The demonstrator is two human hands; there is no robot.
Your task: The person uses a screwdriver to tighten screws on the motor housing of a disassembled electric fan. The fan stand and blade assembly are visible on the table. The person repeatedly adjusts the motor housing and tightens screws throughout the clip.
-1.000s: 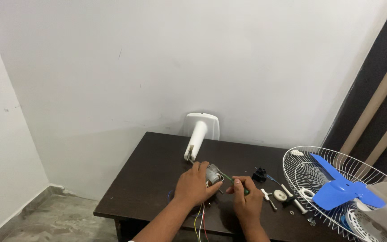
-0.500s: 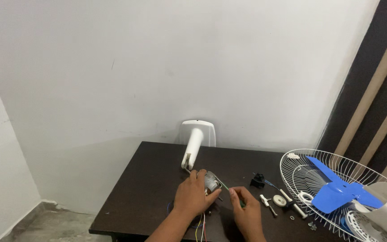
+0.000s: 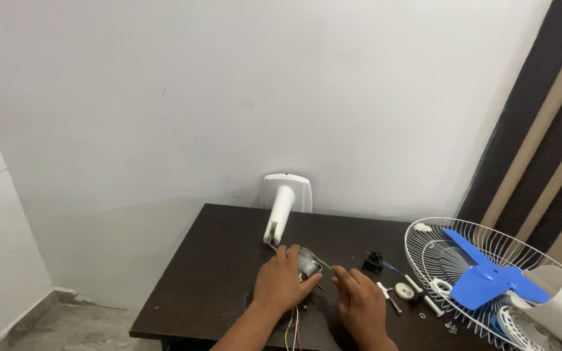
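Hands met low in the frame on the dark bench (image 3: pixel 216 273): the left hand (image 3: pixel 280 283) closed over a small grey motor (image 3: pixel 307 261), the right hand (image 3: pixel 359 300) pinching its thin green wire (image 3: pixel 325 264). Motor looked dense and rigid, best gripped by its body; wires seemed fragile. No labels showed.

The fan motor (image 3: pixel 306 261) under the left hand (image 3: pixel 281 283) looks like dull grey metal, with thin plastic-coated wires (image 3: pixel 296 322) trailing from it. The table (image 3: pixel 216 273) beneath is dark wood-look, matt. Right of the motor, the fan guard (image 3: pixel 437 242) is glossy white wire, the blade (image 3: pixel 482 276) smooth blue plastic; behind it the stand (image 3: pixel 282 207) is smooth white plastic.
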